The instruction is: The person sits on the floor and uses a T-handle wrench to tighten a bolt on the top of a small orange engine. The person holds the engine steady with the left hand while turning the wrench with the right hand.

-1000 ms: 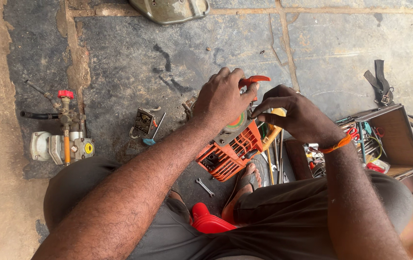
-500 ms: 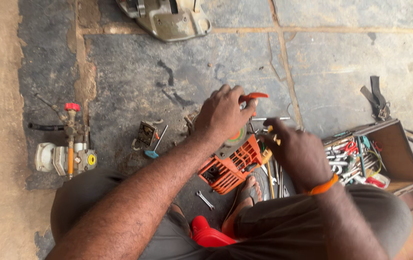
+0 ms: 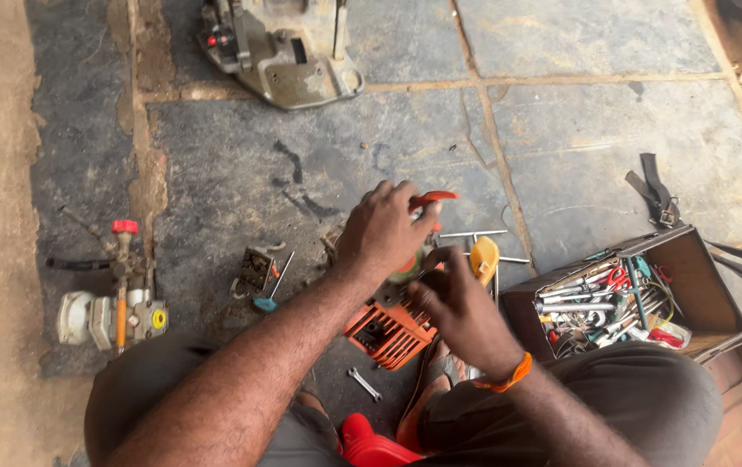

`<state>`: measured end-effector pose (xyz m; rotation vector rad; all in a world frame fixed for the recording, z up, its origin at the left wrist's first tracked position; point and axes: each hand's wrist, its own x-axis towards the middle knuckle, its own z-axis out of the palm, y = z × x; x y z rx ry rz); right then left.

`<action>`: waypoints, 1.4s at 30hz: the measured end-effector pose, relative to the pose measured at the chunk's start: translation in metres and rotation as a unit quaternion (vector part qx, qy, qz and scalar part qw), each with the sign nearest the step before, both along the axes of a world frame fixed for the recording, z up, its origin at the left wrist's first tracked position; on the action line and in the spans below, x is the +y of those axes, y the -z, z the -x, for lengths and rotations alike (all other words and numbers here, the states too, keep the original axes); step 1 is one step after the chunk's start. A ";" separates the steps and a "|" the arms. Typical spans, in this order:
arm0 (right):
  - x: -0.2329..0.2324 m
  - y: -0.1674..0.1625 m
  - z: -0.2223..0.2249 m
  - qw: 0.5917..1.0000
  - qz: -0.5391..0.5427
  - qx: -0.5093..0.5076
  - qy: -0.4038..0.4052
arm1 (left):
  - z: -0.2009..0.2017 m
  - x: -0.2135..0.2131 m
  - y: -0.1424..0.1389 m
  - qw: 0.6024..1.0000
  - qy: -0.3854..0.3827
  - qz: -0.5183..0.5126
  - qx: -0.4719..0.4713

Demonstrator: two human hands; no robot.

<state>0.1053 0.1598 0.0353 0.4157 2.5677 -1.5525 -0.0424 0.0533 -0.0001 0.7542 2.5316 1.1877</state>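
I sit over an orange finned engine part (image 3: pixel 388 333) on the stone floor. My left hand (image 3: pixel 384 229) grips its top, close to a red lever (image 3: pixel 434 198) that sticks out past my fingers. My right hand (image 3: pixel 457 307), with an orange band at the wrist, rests against the right side of the part, fingers curled; what they pinch is hidden. A yellow-handled tool (image 3: pixel 483 258) and a metal T-bar (image 3: pixel 475 234) lie just beyond my right hand.
An open toolbox (image 3: pixel 700 259) full of wrenches and pliers stands at the right. A pump with a red valve (image 3: pixel 120 298) lies at the left, a grey engine housing (image 3: pixel 280 52) at the top. A blue-handled screwdriver (image 3: pixel 271 290), a small wrench (image 3: pixel 364 383) and black straps (image 3: pixel 661 199) lie nearby.
My right hand has dropped from the top of the orange part to its right side, uncovering the yellow-handled tool. My left hand keeps its hold. The view has shifted back.
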 end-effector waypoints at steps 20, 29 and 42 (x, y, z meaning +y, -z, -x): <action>0.066 -0.020 0.013 0.996 0.071 -0.032 0.052 | 0.002 0.002 -0.003 0.999 0.005 0.042 0.022; 0.060 -0.014 0.018 0.999 0.001 -0.026 -0.019 | 0.002 0.001 -0.006 0.999 0.008 0.041 0.012; 0.048 -0.022 0.022 0.998 -0.048 -0.038 -0.012 | 0.001 0.004 0.001 0.999 -0.010 0.024 0.043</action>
